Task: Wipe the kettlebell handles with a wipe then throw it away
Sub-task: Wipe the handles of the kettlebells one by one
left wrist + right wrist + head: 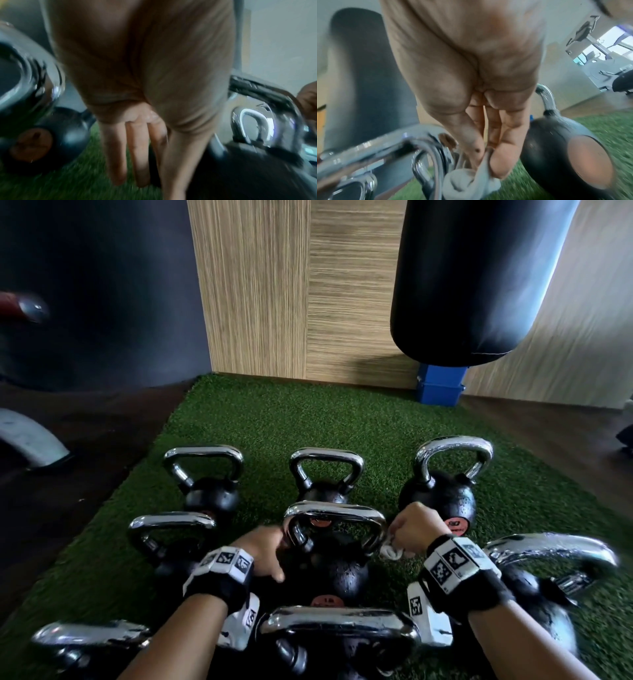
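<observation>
Green turf (274, 419) carries kettlebells; right hand (414, 529) pinches a white wipe (390, 551) beside the middle kettlebell handle (334, 513), left hand (263, 549) rests straight-fingered on its body

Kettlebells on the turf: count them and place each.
8 kettlebells: back row left, centre, right; middle row left, centre, right; nearest row left, centre. More may sit below the frame.

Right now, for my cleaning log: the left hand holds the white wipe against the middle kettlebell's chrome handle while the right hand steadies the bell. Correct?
Hands are swapped. The right wrist view shows the right hand pinching the wipe against the handle; the left hand steadies the bell.
</observation>
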The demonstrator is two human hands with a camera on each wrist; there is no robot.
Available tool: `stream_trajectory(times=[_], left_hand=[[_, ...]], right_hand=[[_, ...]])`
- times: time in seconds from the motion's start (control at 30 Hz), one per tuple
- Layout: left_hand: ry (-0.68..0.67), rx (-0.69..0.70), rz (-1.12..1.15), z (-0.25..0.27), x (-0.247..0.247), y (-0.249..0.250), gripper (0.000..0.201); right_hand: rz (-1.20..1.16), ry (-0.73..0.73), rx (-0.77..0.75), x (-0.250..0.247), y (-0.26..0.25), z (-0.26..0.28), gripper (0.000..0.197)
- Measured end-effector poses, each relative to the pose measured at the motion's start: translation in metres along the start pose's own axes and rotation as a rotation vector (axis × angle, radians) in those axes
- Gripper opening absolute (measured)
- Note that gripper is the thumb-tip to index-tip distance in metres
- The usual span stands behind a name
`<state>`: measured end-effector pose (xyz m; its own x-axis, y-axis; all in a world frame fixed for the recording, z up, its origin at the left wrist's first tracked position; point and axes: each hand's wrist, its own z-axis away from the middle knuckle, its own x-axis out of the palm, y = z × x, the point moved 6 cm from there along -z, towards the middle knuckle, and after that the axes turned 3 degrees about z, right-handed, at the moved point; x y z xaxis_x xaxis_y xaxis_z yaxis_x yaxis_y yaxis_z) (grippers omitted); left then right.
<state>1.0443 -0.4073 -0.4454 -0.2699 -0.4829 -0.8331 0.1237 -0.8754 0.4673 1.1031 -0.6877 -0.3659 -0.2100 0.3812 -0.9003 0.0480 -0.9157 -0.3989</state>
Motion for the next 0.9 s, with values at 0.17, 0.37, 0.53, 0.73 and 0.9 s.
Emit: stream_trajectory(times=[0.17, 0.37, 0.53, 0.73, 0.9], left_hand=[[0.634, 0.151, 0.299, 0.022, -0.096, 0.023, 0.041], [0.295, 0.377, 0.755, 0.028, -0.126, 0.096, 0.044], [0.089, 0.399, 0.912, 0.028, -0.111, 0.106, 0.038], [0.128, 0.498, 1.123, 0.031, -0.104, 0.106, 0.033], [0.193, 0.546, 1.131, 0.029, -0.108, 0.103, 0.032]], right_hand=[[-0.065, 0.189, -0.233, -0.055, -0.034, 0.011, 0.016], [-0.412, 0.146, -0.612, -0.069, -0.094, 0.036, 0.024], [-0.537, 0.333, -0.676, -0.071, -0.109, 0.038, 0.023], [-0.637, 0.474, -0.672, -0.074, -0.11, 0.036, 0.017], [-0.724, 0.368, -0.647, -0.066, -0.102, 0.022, 0.018]])
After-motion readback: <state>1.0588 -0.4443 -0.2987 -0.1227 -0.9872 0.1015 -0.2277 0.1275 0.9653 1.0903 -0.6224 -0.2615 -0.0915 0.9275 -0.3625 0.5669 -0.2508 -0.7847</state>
